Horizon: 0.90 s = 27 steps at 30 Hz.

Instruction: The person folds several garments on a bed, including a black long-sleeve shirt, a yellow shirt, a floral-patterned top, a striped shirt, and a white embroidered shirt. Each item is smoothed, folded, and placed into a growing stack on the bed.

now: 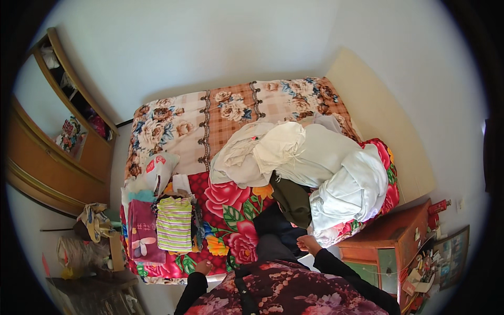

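Note:
My left hand hovers at the near edge of the bed, fingers curled in, with nothing visible in it. Closest to it are a folded yellow-green striped cloth and a folded purple cloth. My right hand is closed like a fist beside dark navy fabric, and no held object shows. Just beyond it lie a dark olive garment and a bunched white cloth. A heap of cream and beige cloth spreads further back.
The bed carries a brown floral sheet and a red floral blanket. A white plastic bag sits behind the folded stacks. A wooden wardrobe stands left, a reddish wooden cabinet right, and a pale headboard at the bed's right end.

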Tool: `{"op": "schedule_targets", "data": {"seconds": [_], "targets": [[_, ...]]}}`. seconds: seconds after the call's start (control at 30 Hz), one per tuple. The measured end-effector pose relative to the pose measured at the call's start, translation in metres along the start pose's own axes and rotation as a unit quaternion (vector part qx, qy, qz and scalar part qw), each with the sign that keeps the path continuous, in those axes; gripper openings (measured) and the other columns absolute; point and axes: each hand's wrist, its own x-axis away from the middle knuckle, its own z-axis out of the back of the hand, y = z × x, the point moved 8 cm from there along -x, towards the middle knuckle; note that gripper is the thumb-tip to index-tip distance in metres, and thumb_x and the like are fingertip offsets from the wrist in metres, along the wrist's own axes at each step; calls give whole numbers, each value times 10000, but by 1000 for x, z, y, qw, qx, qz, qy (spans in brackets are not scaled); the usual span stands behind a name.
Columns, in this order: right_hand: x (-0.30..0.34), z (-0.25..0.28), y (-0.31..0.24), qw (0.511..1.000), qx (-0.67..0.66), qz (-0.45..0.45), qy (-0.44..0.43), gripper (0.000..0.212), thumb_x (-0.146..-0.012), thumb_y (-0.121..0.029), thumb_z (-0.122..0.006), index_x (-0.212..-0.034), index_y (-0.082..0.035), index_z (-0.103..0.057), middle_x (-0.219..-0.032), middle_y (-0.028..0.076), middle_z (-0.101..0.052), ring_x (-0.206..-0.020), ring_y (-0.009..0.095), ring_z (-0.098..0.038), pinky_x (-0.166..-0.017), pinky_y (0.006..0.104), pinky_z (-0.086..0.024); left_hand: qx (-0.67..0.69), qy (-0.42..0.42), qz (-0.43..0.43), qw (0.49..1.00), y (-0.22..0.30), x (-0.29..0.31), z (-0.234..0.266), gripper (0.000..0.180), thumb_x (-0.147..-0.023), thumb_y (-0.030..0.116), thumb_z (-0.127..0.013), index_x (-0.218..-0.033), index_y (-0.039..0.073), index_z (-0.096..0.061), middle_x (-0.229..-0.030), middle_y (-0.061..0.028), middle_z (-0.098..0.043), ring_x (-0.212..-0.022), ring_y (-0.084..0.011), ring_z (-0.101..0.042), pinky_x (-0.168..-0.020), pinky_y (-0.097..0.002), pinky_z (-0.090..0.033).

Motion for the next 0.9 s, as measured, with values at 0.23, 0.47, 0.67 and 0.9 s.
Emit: {"op": "schedule_targets", "data": {"seconds": [0.23,0.47,0.67,0.9], "targets": [[-8,2,-35,999,-13,30,-17,142,-819,-206,-613,-879,-78,-602,-720,24,-606,-592,130,-573,-556,279,-471,21,3,51,998,-33,7,-2,277,-734,313,-645,-860,68,-675,-834,-151,-677,-835,-316,-651,-748,-412,-511],[-30,-19,-109,996,-31,73,-46,124,-810,-182,-633,-838,-63,-617,-690,17,-600,-535,114,-554,-491,237,-459,75,-36,60,995,-9,-1,-20,255,-736,307,-630,-841,81,-682,-835,-137,-680,-826,-299,-656,-754,-403,-509],[-86,-69,-208,986,-15,149,-69,140,-837,-177,-592,-838,-40,-619,-662,27,-591,-523,113,-550,-470,244,-452,79,-25,56,995,11,1,-18,265,-747,319,-607,-870,96,-683,-831,-143,-677,-825,-308,-654,-748,-416,-506],[-175,-138,-310,820,325,436,179,359,-744,-235,-665,-1009,-8,-578,-957,142,-585,-855,300,-586,-709,344,-470,163,4,178,971,-13,45,-30,278,-765,281,-633,-884,30,-656,-794,-162,-670,-753,-318,-654,-715,-395,-515]]}}
